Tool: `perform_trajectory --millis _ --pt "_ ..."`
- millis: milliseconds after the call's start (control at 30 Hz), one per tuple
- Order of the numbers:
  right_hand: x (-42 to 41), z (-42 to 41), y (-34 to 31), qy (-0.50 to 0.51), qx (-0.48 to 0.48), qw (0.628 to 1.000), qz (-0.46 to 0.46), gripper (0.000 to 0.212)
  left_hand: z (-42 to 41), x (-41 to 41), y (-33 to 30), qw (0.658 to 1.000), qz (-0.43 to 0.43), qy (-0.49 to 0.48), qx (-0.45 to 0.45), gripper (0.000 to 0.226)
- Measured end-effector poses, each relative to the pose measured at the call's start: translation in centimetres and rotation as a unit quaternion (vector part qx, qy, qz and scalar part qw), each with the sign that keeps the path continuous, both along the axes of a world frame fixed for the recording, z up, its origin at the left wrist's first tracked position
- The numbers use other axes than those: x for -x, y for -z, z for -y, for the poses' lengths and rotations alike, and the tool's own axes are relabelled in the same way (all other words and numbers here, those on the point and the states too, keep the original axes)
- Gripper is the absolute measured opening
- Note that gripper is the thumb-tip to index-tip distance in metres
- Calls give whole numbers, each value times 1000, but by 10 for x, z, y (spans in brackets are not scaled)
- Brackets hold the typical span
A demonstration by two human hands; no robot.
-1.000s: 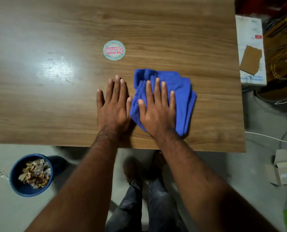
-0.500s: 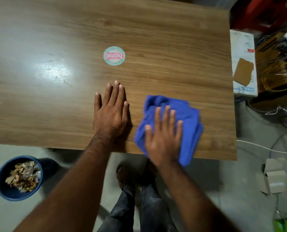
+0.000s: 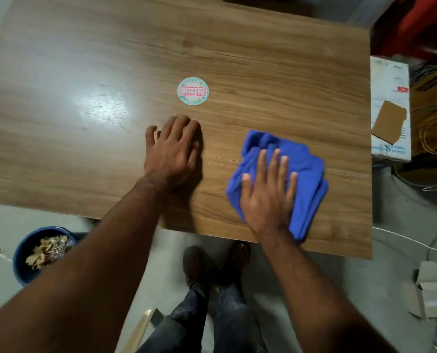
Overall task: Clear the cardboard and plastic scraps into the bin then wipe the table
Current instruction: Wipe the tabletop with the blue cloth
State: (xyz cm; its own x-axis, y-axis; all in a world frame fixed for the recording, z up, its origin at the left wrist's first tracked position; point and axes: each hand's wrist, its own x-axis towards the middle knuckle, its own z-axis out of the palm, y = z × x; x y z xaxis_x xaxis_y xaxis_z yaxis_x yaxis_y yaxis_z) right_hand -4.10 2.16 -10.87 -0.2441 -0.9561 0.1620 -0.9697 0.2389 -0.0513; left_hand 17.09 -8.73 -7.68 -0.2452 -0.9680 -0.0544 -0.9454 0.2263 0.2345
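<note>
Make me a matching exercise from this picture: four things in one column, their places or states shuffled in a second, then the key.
Things
1. crumpled blue cloth
2. round blue bin
3. round teal and red sticker
4. left hand

Places or states
A. on the floor, holding scraps
B. resting on bare wooden table
C. pressed flat under the right hand
D. stuck on the tabletop beyond the left hand

Pairs: 1-C, 2-A, 3-D, 4-B
</note>
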Motion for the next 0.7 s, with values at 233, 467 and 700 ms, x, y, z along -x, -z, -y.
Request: perform_trajectory --millis 233,467,700 --pt "-58 135 7 -85 45 995 26 63 9 -23 17 998 43 -15 33 63" --pt "56 165 9 50 77 995 -31 60 11 -21 20 999 23 -30 28 64" --pt "-65 149 11 -67 69 995 21 61 12 -21 15 999 27 -40 6 67"
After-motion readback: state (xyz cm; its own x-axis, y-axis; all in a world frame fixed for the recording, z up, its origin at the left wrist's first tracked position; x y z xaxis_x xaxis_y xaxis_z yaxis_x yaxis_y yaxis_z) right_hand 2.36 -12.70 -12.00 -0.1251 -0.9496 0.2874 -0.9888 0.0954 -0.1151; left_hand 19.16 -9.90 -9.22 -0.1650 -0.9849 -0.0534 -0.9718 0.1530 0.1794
